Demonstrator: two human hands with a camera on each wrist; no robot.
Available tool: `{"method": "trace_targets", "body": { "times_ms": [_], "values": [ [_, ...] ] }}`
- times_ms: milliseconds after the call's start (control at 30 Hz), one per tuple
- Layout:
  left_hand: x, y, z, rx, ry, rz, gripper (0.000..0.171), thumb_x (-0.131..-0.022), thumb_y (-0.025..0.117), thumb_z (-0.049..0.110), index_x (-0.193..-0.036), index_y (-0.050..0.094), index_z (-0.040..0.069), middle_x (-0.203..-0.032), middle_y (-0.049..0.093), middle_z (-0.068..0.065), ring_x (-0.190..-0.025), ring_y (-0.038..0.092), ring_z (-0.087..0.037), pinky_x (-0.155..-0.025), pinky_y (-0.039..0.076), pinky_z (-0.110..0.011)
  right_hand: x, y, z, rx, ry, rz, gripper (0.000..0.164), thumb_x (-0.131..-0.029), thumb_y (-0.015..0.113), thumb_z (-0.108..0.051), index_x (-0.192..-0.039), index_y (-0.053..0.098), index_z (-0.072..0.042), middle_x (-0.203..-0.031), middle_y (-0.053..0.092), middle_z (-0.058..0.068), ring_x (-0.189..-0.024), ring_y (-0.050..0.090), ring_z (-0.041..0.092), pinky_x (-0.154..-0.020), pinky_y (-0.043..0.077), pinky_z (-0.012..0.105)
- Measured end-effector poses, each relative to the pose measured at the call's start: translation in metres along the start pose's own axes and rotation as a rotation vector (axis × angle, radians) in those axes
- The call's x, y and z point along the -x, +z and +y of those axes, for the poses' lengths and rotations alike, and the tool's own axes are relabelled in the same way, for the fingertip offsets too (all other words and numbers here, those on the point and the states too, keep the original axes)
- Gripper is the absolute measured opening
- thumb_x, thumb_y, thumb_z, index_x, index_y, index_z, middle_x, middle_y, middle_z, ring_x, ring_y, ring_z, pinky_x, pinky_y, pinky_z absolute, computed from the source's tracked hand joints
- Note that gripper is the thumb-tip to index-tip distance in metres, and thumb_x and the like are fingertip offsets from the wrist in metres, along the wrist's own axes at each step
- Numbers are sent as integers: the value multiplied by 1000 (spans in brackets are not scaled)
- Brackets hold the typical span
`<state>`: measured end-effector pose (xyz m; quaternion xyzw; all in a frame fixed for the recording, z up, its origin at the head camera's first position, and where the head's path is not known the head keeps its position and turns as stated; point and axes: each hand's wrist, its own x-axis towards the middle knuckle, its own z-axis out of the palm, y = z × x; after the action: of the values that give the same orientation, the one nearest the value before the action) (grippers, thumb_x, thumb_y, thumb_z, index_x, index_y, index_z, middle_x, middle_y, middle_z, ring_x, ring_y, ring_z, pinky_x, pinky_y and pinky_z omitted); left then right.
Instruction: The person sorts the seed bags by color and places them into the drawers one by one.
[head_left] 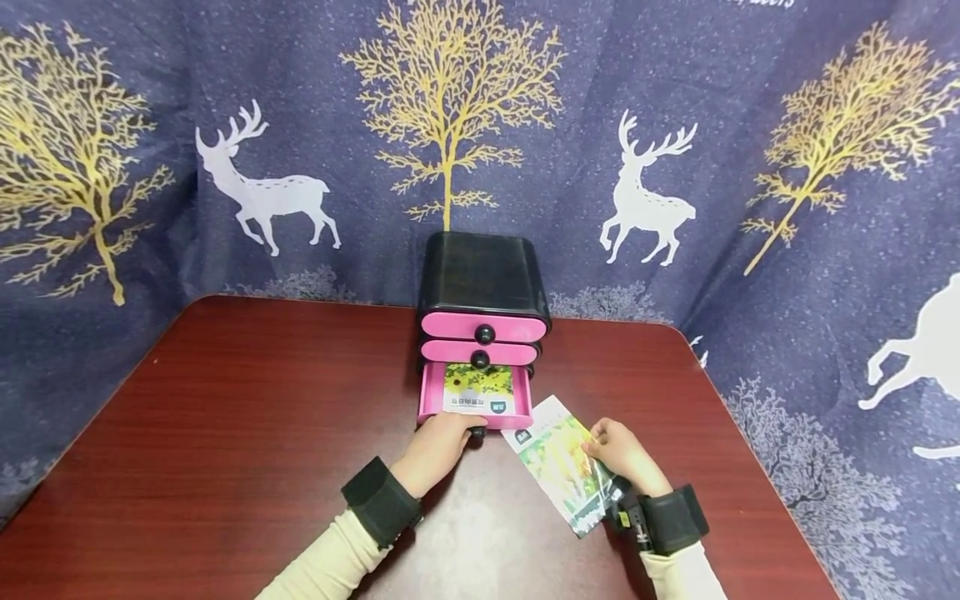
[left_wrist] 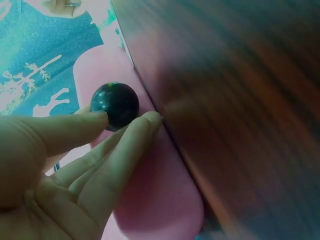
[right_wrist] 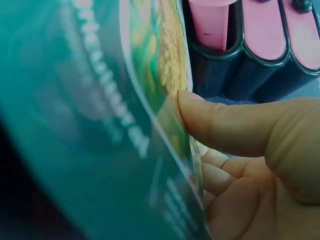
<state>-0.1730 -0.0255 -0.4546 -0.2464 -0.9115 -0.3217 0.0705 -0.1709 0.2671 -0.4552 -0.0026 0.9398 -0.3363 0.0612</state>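
Observation:
A small black cabinet (head_left: 483, 271) has three pink-fronted drawers, and its lowest drawer (head_left: 517, 422) is pulled out. Inside that drawer lies a packet with yellow flowers (head_left: 478, 385). My left hand (head_left: 437, 446) is at the drawer's front; in the left wrist view its thumb and fingertips pinch the round black knob (left_wrist: 116, 106). Between thumb and fingers, my right hand (head_left: 626, 457) grips the right edge of a seed packet (head_left: 558, 467), printed in green and yellow with a white top. This packet is tilted, its upper corner beside the drawer's right front corner.
The two upper drawers, with a top knob (head_left: 484, 334) and a middle knob (head_left: 480, 359), are closed. All stands on a reddish-brown table (head_left: 247, 425). Behind it hangs a dark blue cloth (head_left: 525, 167) with trees and white deer. Black straps wrap both wrists.

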Motion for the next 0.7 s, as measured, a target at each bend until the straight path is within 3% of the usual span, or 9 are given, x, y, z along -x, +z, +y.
{"method": "trace_targets", "body": {
  "times_ms": [233, 433, 700],
  "values": [
    [-3, 1, 0, 46, -29, 19, 22, -91, 53, 4, -99, 71, 13, -100, 69, -3, -87, 61, -15, -81, 51, -34, 12, -13, 7, -53, 3, 23, 14, -80, 64, -2, -80, 51, 0, -64, 45, 0, -58, 41, 10, -54, 35, 21],
    [-3, 1, -3, -58, 6, 1, 26, -83, 59, -3, -101, 72, 12, -96, 71, -3, -86, 65, -18, -78, 53, -33, 29, -34, 9, -27, -31, 53, 12, -84, 61, -2, -88, 50, 1, -68, 51, 3, -58, 42, 6, -55, 35, 21],
    [3, -3, -4, -128, 45, -22, 25, -83, 64, 4, -105, 69, 13, -95, 71, -3, -82, 67, -19, -72, 53, -33, 44, -48, 1, -135, -108, 123, 16, -86, 60, -2, -93, 47, 3, -71, 55, 4, -57, 44, -1, -54, 38, 20]
  ]
}}
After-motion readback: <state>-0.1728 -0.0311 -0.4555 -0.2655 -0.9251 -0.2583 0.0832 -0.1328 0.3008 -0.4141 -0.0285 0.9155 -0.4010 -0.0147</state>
